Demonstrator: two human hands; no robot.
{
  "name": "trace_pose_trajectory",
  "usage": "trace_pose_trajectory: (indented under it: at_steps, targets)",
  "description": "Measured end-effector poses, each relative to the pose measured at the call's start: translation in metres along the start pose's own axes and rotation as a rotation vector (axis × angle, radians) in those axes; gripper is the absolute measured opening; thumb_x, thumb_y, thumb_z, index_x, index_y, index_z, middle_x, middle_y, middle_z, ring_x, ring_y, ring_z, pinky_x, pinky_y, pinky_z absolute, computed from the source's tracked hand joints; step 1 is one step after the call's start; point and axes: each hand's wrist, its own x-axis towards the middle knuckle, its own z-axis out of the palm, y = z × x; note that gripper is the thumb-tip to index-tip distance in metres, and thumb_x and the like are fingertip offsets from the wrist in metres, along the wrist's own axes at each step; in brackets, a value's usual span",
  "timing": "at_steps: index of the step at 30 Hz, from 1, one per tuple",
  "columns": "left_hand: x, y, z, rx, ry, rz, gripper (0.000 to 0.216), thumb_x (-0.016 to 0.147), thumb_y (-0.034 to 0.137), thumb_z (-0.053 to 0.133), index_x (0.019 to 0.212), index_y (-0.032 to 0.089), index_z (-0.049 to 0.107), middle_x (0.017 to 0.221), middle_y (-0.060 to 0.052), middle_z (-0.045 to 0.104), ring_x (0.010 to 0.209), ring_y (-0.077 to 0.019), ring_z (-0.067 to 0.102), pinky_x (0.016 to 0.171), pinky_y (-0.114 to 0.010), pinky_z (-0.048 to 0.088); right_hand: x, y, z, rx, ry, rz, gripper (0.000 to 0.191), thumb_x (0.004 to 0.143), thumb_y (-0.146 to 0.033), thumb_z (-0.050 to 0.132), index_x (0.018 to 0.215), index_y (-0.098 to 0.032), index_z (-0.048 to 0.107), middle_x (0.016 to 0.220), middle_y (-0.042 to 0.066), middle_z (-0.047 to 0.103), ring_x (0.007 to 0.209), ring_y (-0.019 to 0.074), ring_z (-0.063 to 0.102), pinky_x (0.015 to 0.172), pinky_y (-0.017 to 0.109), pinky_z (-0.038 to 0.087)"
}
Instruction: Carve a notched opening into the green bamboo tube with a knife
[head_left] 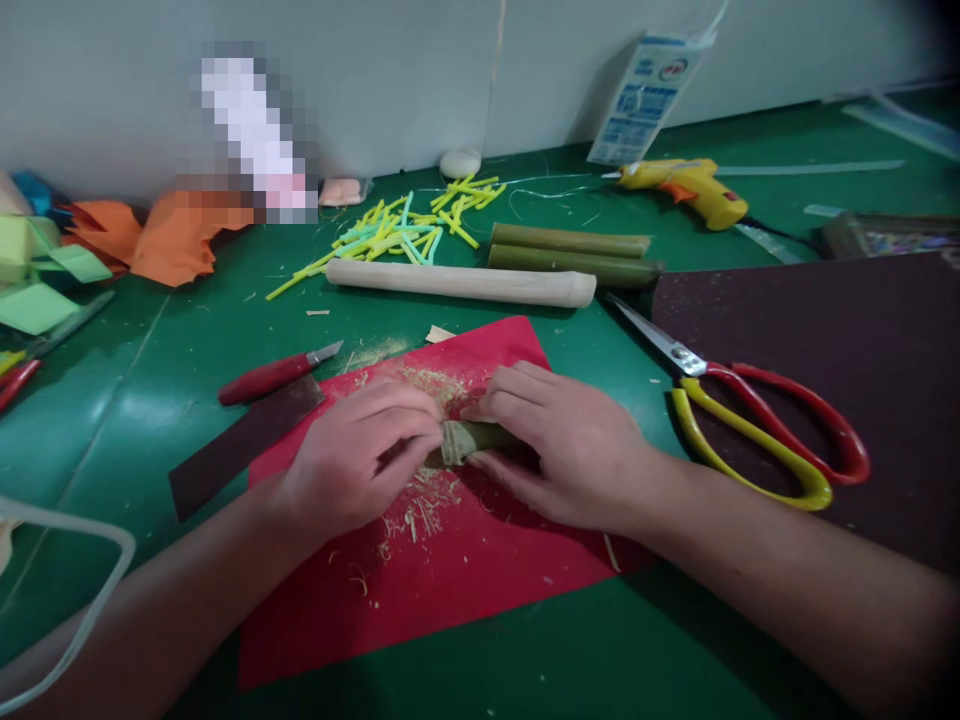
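A short green bamboo piece [471, 438] lies on a red mat [480, 580] amid pale shavings [420, 510]. My right hand [562, 440] is wrapped round the piece and holds it down on the mat. My left hand [367, 455] is closed at the piece's cut end, fingers pinched together; what it holds is hidden. Both hands meet at the middle of the mat.
A red-handled knife [277, 375] and a dark strip [240, 445] lie left of the mat. Scissors [750, 420] rest on a dark sheet [847, 340] at right. Behind are a pale wooden rod [465, 282], two bamboo stalks [570, 255], cut straws [405, 230] and a yellow glue gun [690, 188].
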Motion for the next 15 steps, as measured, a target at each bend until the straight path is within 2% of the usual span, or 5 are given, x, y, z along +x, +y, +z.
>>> trace_pose_trajectory:
  at_steps: [12,15]
  targets:
    - [0.0012,-0.0015,-0.0005,0.008,-0.035,0.049,0.01,0.082,0.008,0.054,0.083,0.015,0.061,0.088,-0.004,0.066,0.085,-0.0125,0.06,0.08,-0.026,0.049,0.0011,0.0008,-0.0008,0.004,-0.021,-0.004,0.024,0.086,-0.034,0.046,0.094,-0.014,0.058,0.087,0.008,0.057,0.082,0.0192,0.049,0.067,0.031,0.038]
    - [0.0008,-0.0018,-0.001,0.028,-0.031,0.025,0.01,0.083,0.01,0.054,0.083,0.016,0.061,0.087,-0.003,0.066,0.086,-0.0134,0.06,0.081,-0.027,0.05,-0.0001,0.0013,-0.0005,-0.016,-0.018,-0.01,0.022,0.085,-0.034,0.047,0.089,-0.015,0.058,0.086,0.008,0.057,0.081,0.0192,0.048,0.067,0.031,0.037]
